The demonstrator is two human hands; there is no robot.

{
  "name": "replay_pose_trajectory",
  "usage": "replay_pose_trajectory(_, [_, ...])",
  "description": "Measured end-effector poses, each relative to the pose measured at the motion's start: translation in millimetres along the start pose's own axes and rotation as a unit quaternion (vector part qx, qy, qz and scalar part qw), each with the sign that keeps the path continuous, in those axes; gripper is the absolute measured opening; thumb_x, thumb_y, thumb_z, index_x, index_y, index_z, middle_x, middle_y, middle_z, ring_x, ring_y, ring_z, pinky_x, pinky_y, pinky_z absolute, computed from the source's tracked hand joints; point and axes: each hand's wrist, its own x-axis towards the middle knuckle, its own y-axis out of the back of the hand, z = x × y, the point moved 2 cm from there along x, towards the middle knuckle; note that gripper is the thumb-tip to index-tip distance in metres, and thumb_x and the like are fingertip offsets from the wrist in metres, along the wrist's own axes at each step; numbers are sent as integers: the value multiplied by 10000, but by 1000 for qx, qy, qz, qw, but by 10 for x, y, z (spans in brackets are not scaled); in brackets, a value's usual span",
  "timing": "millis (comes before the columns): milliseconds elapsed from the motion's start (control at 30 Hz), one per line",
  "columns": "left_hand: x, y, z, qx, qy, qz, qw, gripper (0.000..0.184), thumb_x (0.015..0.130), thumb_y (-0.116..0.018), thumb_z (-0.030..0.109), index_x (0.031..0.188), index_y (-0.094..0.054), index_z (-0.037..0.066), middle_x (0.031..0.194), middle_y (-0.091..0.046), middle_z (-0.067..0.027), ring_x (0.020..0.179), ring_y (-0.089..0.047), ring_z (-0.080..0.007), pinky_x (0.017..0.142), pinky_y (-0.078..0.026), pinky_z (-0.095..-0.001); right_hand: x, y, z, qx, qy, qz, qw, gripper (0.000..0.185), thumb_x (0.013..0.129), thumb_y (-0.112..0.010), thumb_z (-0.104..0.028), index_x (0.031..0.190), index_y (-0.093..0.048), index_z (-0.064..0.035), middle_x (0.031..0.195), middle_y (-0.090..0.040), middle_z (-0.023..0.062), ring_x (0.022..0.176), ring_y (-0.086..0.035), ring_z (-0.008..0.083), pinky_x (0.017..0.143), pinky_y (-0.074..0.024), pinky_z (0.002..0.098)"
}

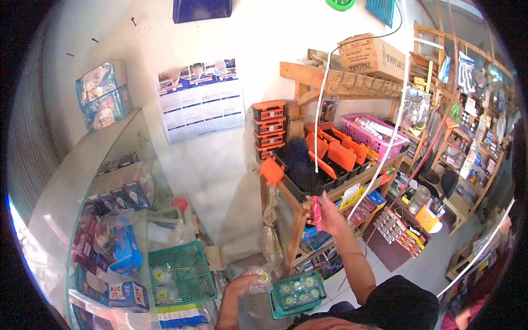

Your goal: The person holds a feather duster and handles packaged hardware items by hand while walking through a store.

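Observation:
My right hand [331,219] is closed round the pink-red handle [315,213] of a duster. Its dark fluffy head [300,159] lies over the black boxes with orange lids [342,157]; whether it touches them I cannot tell. Lower down, my left hand [236,286] grips a clear plastic pack [260,279] with a round yellow-green label. Similar round-labelled packs [298,286] fill a small green basket [308,312] just right of that hand. To its left, a larger green basket [210,275] holds two more such packs [160,274].
A glass display case [71,170] with boxed bulbs and packets stands at left. Orange-lidded boxes [269,126] are stacked against the wall, beside a pink basket [379,135]. A white cable [390,146] hangs across the wooden shelf. Crowded shelves [473,143] line the right side.

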Motion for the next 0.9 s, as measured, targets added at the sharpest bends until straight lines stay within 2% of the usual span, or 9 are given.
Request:
replay_pose_trajectory(67, [-27,-62,38,4,10,22,1000,322,835,-642,99,1138,-594,3,1041,-673,-105,921,-671,-243,817,-542,-345,65,3,-38,25,-28,-9,999,526,943,-441,-543,1274,-480,-136,848,-617,30,595,-517,142,568,-445,298])
replay_pose_trajectory(200, [-27,-91,16,-21,25,50,998,291,866,-617,139,1126,-597,9,1030,-668,-120,925,-663,-257,822,-543,-368,101,5,-76,29,-11,-7,999,417,942,-529,-451,1252,-485,-176,664,-430,-35,488,-372,59,463,-333,237])
replay_pose_trajectory(433, [124,25,-185,-160,-8,-6,987,366,918,-561,318,1145,-576,31,1085,-642,-138,939,-649,-286,804,-538,-441,-373,51,387,-106,29,10,994,258,935,-582,-320,1105,-531,-133,639,-462,-38,396,-374,83,380,-326,247])
replay_pose_trajectory(533, [176,-87,-161,-204,-54,40,977,416,921,-546,405,1221,-544,118,1074,-638,-122,945,-636,-293,760,-524,-506,-813,198,595,-226,-96,-17,969,213,984,-492,-280,1033,-516,-74,641,-413,-13,510,-402,85,457,-343,240])
replay_pose_trajectory(633, [115,-375,54,-342,-106,2,934,477,898,-484,576,1232,-533,240,1006,-637,-90,920,-622,-285,720,-504,-536,-1145,118,648,-255,-146,-31,955,286,1002,-449,-315,1044,-523,-42,628,-404,-23,516,-395,79,480,-349,233])
replay_pose_trajectory(667, [120,-398,62,-395,-114,-3,912,500,889,-462,618,1231,-534,261,986,-634,-81,911,-619,-279,719,-502,-533,-1195,224,765,-277,-137,-35,950,382,1014,-406,-358,1082,-552,-12,603,-385,-35,507,-379,76,485,-344,226])
replay_pose_trajectory(767, [123,-291,73,-456,-142,-20,879,594,868,-423,677,1260,-519,241,992,-636,-79,915,-618,-274,750,-503,-518,-1432,252,884,-351,-212,-15,912,434,1015,-394,-385,1099,-592,-8,591,-383,-40,505,-380,71,484,-341,232])
replay_pose_trajectory(867, [40,-167,76,-395,-129,58,908,653,890,-378,669,1345,-462,209,999,-634,-98,919,-617,-276,787,-504,-507,-1641,232,1017,-412,-243,-57,876,385,1009,-426,-352,1016,-633,-27,590,-453,-21,522,-417,68,496,-357,242])
replay_pose_trajectory(900, [116,-107,22,-295,-185,89,933,668,896,-362,668,1361,-445,195,1009,-635,-112,927,-617,-284,804,-501,-509,-1706,412,1194,-408,-250,-89,874,359,1005,-443,-337,979,-631,-33,601,-479,-13,523,-426,70,498,-360,240])
